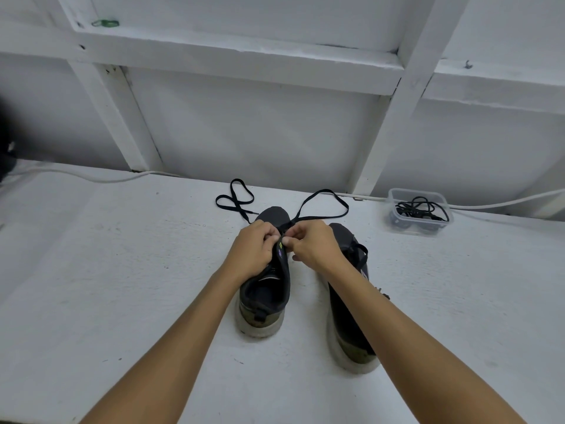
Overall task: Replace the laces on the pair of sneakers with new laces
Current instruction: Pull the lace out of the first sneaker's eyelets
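Observation:
Two dark sneakers with pale soles stand side by side on the white table, toes pointing away from me. Over the tongue of the left sneaker point(265, 296) my left hand point(252, 250) and my right hand point(313, 244) meet, each with fingers curled and pinching the black lace point(324, 205). The lace runs out past the toe in two loops, one to the left and one to the right. The right sneaker point(348, 304) is partly hidden under my right forearm, and a black lace shows on it.
A clear plastic tub point(420, 220) holding a tangle of black laces sits at the back right. A white cable point(91, 177) runs along the table's far edge, under a white wall with wooden framing. A dark object shows at the far left edge.

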